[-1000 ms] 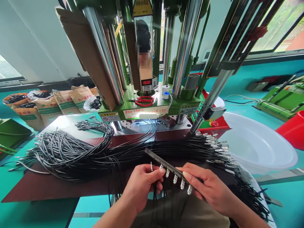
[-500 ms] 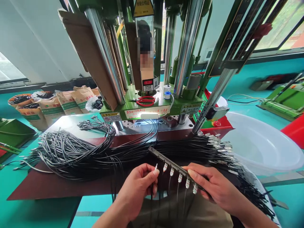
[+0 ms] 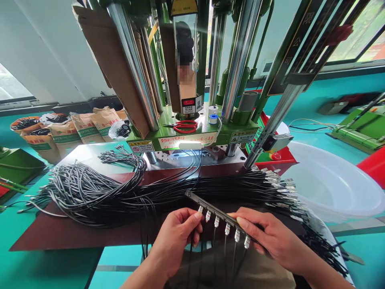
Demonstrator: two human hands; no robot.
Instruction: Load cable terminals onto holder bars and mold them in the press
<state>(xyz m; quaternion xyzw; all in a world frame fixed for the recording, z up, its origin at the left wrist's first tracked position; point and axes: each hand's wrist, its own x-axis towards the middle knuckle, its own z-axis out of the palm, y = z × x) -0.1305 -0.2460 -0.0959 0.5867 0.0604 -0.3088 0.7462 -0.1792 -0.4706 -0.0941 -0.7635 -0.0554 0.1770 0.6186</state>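
My right hand (image 3: pixel 264 230) is closed round the right end of a dark metal bar (image 3: pixel 215 209), which tilts down to the right. Several silver cable connectors (image 3: pixel 227 228) sit along the bar's lower edge, with thin black cables hanging from them. My left hand (image 3: pixel 182 230) pinches one more black cable just below its silver connector (image 3: pixel 200 209). That connector's tip meets the bar's edge near its left end; how deep it sits I cannot tell. Behind both hands lies a thick bundle of black cables (image 3: pixel 168 192).
A green press (image 3: pixel 192 132) with steel columns stands ahead, red-handled scissors (image 3: pixel 185 127) lying on its platform. Cable connectors (image 3: pixel 285 186) fan out at the right beside a white tub (image 3: pixel 339 180). Paper sacks (image 3: pixel 64 132) stand at the back left.
The left-hand connector, apart from the bar before, now touches its edge. The bar has shifted slightly left toward my left hand.
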